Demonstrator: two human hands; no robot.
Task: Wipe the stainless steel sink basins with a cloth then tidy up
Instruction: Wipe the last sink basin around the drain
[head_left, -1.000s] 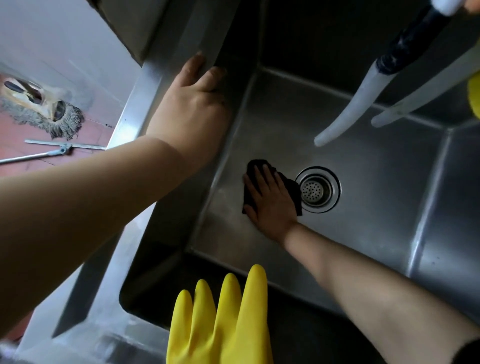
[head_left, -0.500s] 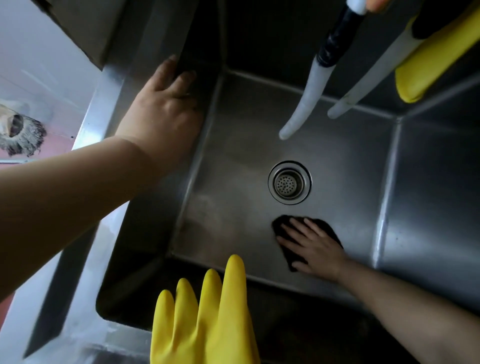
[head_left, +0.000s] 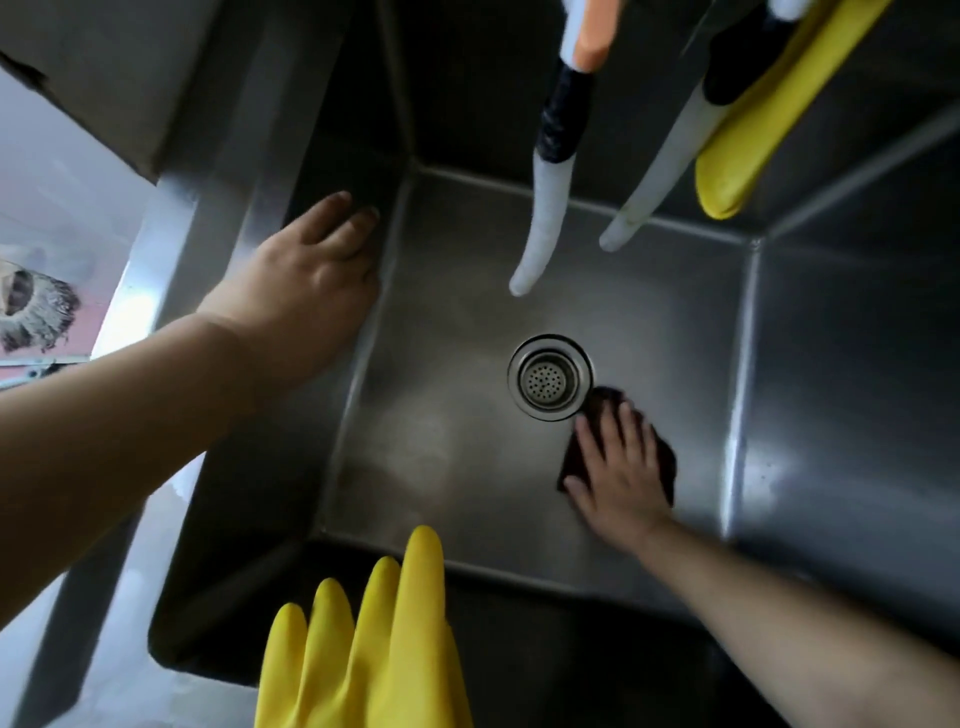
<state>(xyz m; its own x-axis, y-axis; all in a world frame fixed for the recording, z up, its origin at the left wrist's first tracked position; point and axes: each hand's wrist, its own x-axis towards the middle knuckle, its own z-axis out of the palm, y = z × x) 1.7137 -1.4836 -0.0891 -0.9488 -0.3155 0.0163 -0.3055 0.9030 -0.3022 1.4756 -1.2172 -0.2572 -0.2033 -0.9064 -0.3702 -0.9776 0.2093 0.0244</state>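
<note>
I look down into a deep stainless steel sink basin (head_left: 447, 447) with a round drain strainer (head_left: 549, 377) in its floor. A dark cloth (head_left: 665, 457) lies flat on the floor just right of the drain. My right hand (head_left: 618, 473) presses on it with straight, spread fingers. My left hand (head_left: 306, 280) rests flat on the basin's left rim and upper wall, fingers straight.
A yellow rubber glove (head_left: 374, 639) hangs over the near rim. Two white hoses (head_left: 543, 218) dangle from above into the basin, beside a second yellow glove (head_left: 748, 145). A mop head (head_left: 31, 312) lies on the floor at far left.
My right hand has slid the cloth from left of the drain, round its near side, to its right side. My left hand has stayed on the rim.
</note>
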